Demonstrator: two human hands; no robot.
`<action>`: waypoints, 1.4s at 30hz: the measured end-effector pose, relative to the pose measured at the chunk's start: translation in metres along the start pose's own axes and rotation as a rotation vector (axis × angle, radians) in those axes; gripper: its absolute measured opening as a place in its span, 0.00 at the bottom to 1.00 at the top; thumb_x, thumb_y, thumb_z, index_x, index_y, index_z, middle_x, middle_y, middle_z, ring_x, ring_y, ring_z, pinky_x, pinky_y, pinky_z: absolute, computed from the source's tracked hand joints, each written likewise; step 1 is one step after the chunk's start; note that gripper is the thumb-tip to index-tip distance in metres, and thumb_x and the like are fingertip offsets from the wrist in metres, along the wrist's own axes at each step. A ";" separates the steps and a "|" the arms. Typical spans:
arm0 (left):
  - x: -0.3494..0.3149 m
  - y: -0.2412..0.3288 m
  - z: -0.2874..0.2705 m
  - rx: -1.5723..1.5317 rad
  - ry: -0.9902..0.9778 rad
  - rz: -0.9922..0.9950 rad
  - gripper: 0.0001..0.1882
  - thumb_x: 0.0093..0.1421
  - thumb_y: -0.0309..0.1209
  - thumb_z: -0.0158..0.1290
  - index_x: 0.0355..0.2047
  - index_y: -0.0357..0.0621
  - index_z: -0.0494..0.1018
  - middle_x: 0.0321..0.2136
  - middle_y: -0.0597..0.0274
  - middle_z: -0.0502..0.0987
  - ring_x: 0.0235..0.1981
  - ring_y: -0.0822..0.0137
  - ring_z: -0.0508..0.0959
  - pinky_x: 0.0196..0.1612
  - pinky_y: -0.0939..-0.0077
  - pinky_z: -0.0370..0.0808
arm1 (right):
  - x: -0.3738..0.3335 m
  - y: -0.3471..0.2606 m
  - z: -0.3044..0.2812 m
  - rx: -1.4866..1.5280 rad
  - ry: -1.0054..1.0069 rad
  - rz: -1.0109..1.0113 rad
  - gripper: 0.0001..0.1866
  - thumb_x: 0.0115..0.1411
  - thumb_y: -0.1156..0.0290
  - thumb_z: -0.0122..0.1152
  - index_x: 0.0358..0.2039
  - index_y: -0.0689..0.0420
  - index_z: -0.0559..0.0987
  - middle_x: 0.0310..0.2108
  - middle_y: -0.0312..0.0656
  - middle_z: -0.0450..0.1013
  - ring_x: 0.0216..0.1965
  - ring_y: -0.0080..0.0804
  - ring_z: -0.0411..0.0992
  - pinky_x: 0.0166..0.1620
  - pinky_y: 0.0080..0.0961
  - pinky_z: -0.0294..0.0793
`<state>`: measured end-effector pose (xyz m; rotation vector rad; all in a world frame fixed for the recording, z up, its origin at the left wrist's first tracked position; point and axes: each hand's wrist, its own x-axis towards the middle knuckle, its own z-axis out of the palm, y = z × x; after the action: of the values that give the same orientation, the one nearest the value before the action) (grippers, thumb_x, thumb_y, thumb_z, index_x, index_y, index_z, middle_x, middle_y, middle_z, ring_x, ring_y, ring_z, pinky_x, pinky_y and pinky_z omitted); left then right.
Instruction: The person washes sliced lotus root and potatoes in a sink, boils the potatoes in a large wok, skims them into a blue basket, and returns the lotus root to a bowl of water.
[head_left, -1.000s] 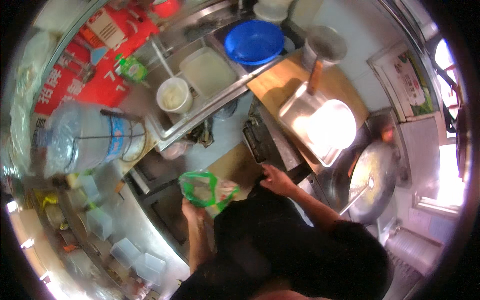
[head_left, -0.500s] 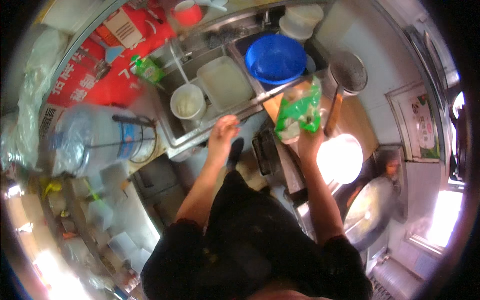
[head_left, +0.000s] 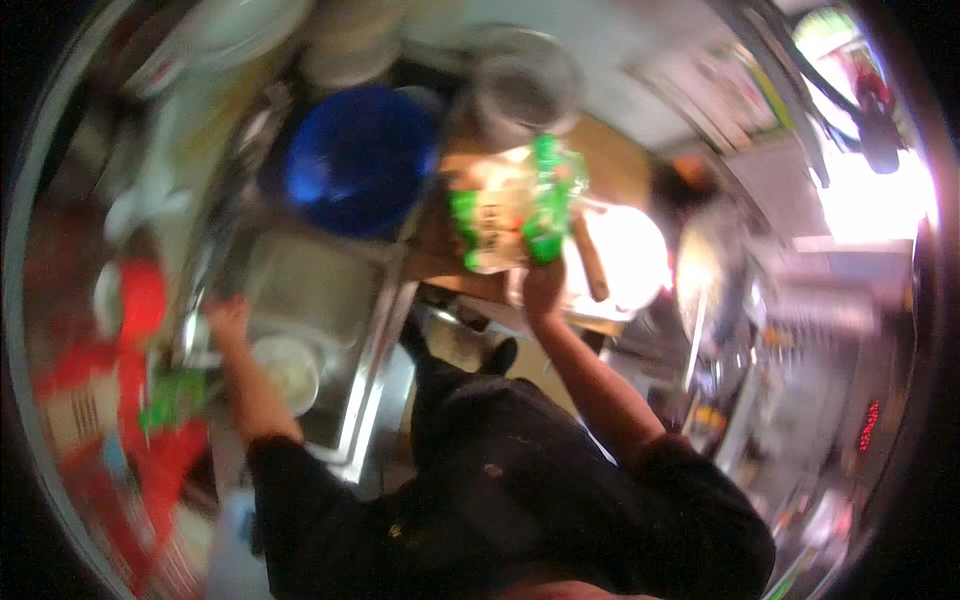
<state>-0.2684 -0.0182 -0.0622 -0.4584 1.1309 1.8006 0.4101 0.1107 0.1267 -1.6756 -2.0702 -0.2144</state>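
Observation:
A green and clear plastic packet (head_left: 505, 215) is in my right hand (head_left: 545, 290), whose fingers are closed on its lower edge above a wooden board (head_left: 600, 150). Motion smears my left hand (head_left: 228, 318), which reaches over the far rim of the steel sink (head_left: 370, 375); whether it touches a tap there is too blurred to tell. Inside the sink, a pale rectangular tub (head_left: 305, 280) sits beside a white round container (head_left: 288, 375) with whitish contents.
A blue basin (head_left: 360, 160) stands past the tub. Behind the packet is a pot (head_left: 525, 90); a wooden handle (head_left: 590, 255) crosses an overexposed white round thing (head_left: 640, 265). A wok (head_left: 705, 270) is at right. Another green packet (head_left: 175, 398) lies left, by red sheeting (head_left: 165, 480).
The view has turned toward the right, with heavy blur. My left hand has gone from in front of the sink to its far rim. The packet stays in my right hand.

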 end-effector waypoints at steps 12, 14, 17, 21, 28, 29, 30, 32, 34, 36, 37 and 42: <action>0.022 0.085 0.076 0.160 -0.877 -0.391 0.21 0.70 0.48 0.55 0.46 0.42 0.79 0.43 0.58 0.82 0.48 0.55 0.79 0.57 0.53 0.73 | -0.136 0.070 -0.202 0.126 -0.598 0.622 0.08 0.63 0.64 0.64 0.40 0.50 0.86 0.36 0.50 0.82 0.39 0.53 0.81 0.44 0.44 0.81; -0.001 0.020 0.090 0.598 0.080 0.225 0.19 0.69 0.45 0.56 0.48 0.42 0.78 0.34 0.64 0.81 0.36 0.61 0.80 0.43 0.64 0.78 | -0.163 0.113 -0.232 -0.033 -0.446 0.744 0.08 0.65 0.65 0.60 0.38 0.51 0.86 0.38 0.50 0.83 0.40 0.54 0.81 0.43 0.48 0.81; -0.058 -0.049 0.056 0.861 -0.006 0.349 0.14 0.68 0.44 0.51 0.34 0.49 0.75 0.24 0.67 0.73 0.25 0.68 0.73 0.28 0.73 0.70 | -0.154 0.196 -0.263 -0.136 -0.021 0.714 0.11 0.67 0.66 0.58 0.45 0.55 0.83 0.43 0.52 0.81 0.43 0.57 0.80 0.46 0.48 0.80; -0.241 -0.214 0.116 1.046 -0.268 0.148 0.12 0.67 0.39 0.54 0.39 0.45 0.79 0.25 0.66 0.75 0.25 0.69 0.77 0.29 0.70 0.77 | -0.195 0.274 -0.302 -0.387 -0.108 0.829 0.29 0.59 0.74 0.66 0.62 0.59 0.73 0.55 0.56 0.74 0.57 0.57 0.71 0.61 0.45 0.71; -0.498 -0.350 0.320 0.391 -1.069 -0.674 0.36 0.73 0.62 0.43 0.58 0.38 0.70 0.51 0.47 0.78 0.51 0.56 0.81 0.52 0.59 0.79 | -0.238 0.386 -0.274 -0.125 -0.313 0.914 0.35 0.57 0.73 0.65 0.66 0.61 0.66 0.53 0.68 0.74 0.56 0.66 0.73 0.58 0.52 0.73; -0.522 -0.356 0.355 0.427 -0.964 -0.574 0.37 0.74 0.62 0.42 0.57 0.36 0.69 0.51 0.47 0.78 0.47 0.59 0.81 0.49 0.61 0.80 | -0.236 0.402 -0.272 -0.068 -0.335 0.939 0.34 0.57 0.74 0.64 0.65 0.60 0.66 0.52 0.69 0.75 0.54 0.67 0.75 0.57 0.53 0.73; -0.534 -0.358 0.383 0.460 -0.857 -0.465 0.37 0.74 0.62 0.41 0.55 0.34 0.69 0.50 0.47 0.77 0.44 0.61 0.81 0.47 0.64 0.80 | -0.223 0.407 -0.275 -0.053 -0.273 0.929 0.31 0.57 0.76 0.61 0.63 0.57 0.68 0.44 0.68 0.78 0.49 0.71 0.75 0.54 0.58 0.74; -0.481 -0.361 0.417 0.225 -0.919 -0.885 0.30 0.77 0.52 0.44 0.53 0.30 0.69 0.39 0.54 0.76 0.31 0.70 0.76 0.35 0.76 0.78 | -0.242 0.460 -0.272 -0.096 0.028 0.635 0.27 0.59 0.75 0.62 0.59 0.57 0.72 0.35 0.59 0.81 0.36 0.60 0.81 0.40 0.51 0.79; -0.437 -0.371 0.436 0.316 -0.766 -0.662 0.19 0.77 0.38 0.48 0.52 0.29 0.69 0.29 0.64 0.70 0.21 0.78 0.67 0.24 0.84 0.69 | -0.261 0.519 -0.280 0.181 -0.055 0.760 0.23 0.60 0.74 0.62 0.57 0.58 0.74 0.30 0.51 0.79 0.27 0.44 0.78 0.31 0.41 0.77; -0.495 -0.384 0.454 0.342 -0.641 -0.580 0.13 0.75 0.29 0.50 0.52 0.30 0.69 0.25 0.71 0.66 0.19 0.81 0.64 0.21 0.86 0.62 | -0.282 0.557 -0.300 0.335 -0.111 0.838 0.21 0.62 0.72 0.62 0.56 0.58 0.75 0.26 0.44 0.77 0.21 0.31 0.74 0.24 0.31 0.73; -0.525 -0.381 0.443 0.467 -0.665 -0.460 0.13 0.75 0.30 0.50 0.53 0.34 0.70 0.24 0.74 0.65 0.18 0.81 0.62 0.19 0.85 0.61 | -0.278 0.565 -0.310 0.371 -0.132 0.840 0.20 0.62 0.72 0.62 0.55 0.58 0.76 0.24 0.42 0.76 0.19 0.26 0.71 0.22 0.27 0.70; -0.693 -0.433 0.345 0.913 -0.772 0.041 0.16 0.77 0.33 0.47 0.60 0.43 0.67 0.28 0.68 0.69 0.19 0.76 0.69 0.20 0.81 0.68 | -0.309 0.588 -0.318 0.103 0.186 0.622 0.20 0.63 0.70 0.61 0.56 0.60 0.76 0.27 0.44 0.78 0.22 0.29 0.74 0.26 0.31 0.74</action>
<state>0.5000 -0.0160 0.3815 0.7378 1.2206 1.1159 1.0991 -0.1457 0.1707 -2.0487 -1.3234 -0.0526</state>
